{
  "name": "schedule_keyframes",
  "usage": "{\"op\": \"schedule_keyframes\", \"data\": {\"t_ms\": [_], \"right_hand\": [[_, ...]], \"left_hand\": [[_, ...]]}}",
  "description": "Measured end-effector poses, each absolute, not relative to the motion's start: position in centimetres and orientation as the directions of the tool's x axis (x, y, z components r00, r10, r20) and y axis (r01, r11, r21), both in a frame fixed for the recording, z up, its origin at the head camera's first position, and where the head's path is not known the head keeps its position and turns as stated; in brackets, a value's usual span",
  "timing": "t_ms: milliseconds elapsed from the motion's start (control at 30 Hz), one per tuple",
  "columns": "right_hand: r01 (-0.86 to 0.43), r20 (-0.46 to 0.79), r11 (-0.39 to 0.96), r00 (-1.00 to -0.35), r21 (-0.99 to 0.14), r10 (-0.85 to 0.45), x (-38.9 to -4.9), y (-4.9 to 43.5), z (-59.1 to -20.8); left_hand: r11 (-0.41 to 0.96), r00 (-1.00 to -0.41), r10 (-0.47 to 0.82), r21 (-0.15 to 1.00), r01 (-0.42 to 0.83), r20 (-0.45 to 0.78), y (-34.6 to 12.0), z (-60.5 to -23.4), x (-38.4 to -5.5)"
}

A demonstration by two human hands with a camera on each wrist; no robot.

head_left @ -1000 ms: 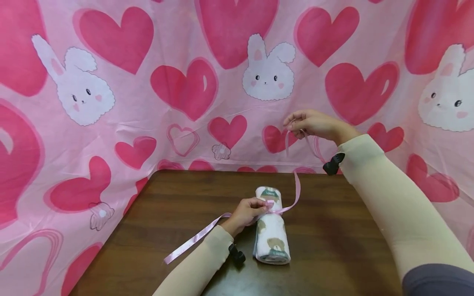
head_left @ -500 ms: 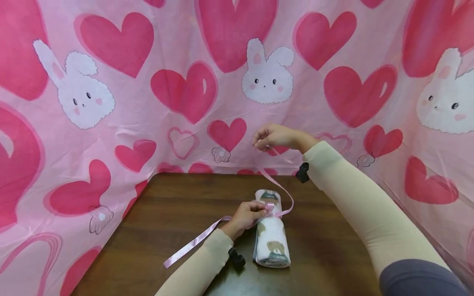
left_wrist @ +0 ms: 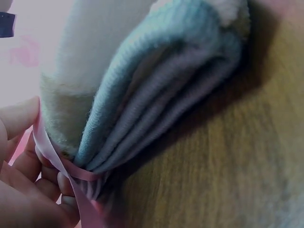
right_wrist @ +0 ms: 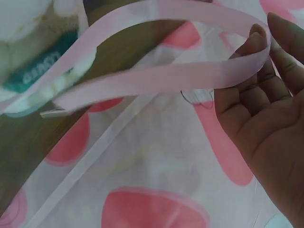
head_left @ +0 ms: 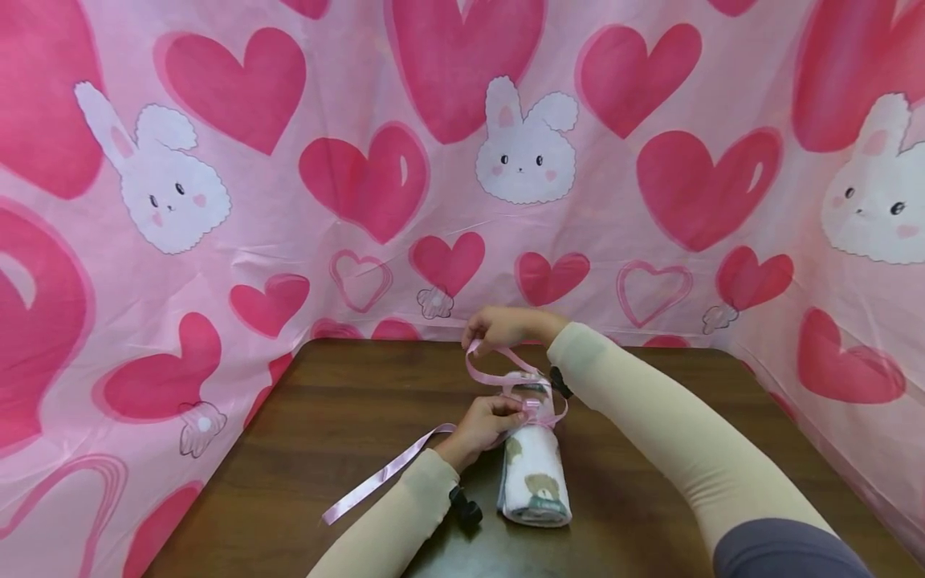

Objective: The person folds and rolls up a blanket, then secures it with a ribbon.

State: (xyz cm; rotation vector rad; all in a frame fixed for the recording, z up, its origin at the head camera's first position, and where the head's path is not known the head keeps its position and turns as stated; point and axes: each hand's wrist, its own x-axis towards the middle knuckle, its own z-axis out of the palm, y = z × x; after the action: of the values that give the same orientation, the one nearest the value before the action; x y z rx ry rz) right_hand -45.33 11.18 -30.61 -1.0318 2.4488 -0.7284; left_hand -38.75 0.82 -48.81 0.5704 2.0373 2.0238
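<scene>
A rolled towel (head_left: 535, 474), white with brown bear prints, lies lengthwise on the table with a pink ribbon (right_wrist: 142, 80) tied round its middle. My left hand (head_left: 482, 429) pinches a small loop of the ribbon at the towel's left side. In the left wrist view the roll's grey-blue layers show beside the thumb. Above the towel's far end, my right hand (head_left: 506, 327) holds the ribbon's other length between thumb and fingers. That length bends back from the fingers in the right wrist view, its cut end hanging free. One ribbon tail (head_left: 390, 470) trails left past the left wrist.
The brown wooden table (head_left: 347, 385) ends at a pink cloth backdrop (head_left: 448, 209) with hearts and rabbits. Black wrist cameras (head_left: 466, 507) sit on both sleeves, the left one close beside the towel.
My right hand has come down and to the left with the ribbon, from high at the right to just above the towel's far end. The left hand keeps its pinch in place.
</scene>
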Motion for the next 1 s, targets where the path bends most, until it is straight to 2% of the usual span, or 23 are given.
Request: {"op": "schedule_keyframes", "data": {"t_ms": [333,533,667,800,1000], "right_hand": [[-0.633,-0.176,0.599,-0.602,-0.490,-0.779,-44.2,9.5,-30.5],[-0.598,-0.126,0.572,-0.621,-0.561,-0.773,-44.5,10.5,-30.5],[-0.579,-0.079,0.548,-0.641,-0.603,-0.764,-44.7,12.5,-30.8],[-0.505,-0.045,0.544,-0.704,-0.670,-0.709,-44.4,15.3,-31.5],[-0.495,0.066,0.507,-0.759,-0.706,-0.648,-43.0,19.9,-32.9]], "left_hand": [[-0.020,-0.904,0.414,0.994,0.106,0.105,0.7,-48.8,-38.5],[-0.017,-0.905,0.408,0.992,0.125,0.122,0.8,-49.0,-38.6],[-0.003,-0.905,0.402,0.989,0.147,0.136,0.9,-49.1,-38.6],[-0.001,-0.906,0.400,0.988,0.153,0.141,0.9,-49.1,-38.7],[-0.017,-0.906,0.415,0.996,0.091,0.090,0.8,-48.8,-38.5]]}}
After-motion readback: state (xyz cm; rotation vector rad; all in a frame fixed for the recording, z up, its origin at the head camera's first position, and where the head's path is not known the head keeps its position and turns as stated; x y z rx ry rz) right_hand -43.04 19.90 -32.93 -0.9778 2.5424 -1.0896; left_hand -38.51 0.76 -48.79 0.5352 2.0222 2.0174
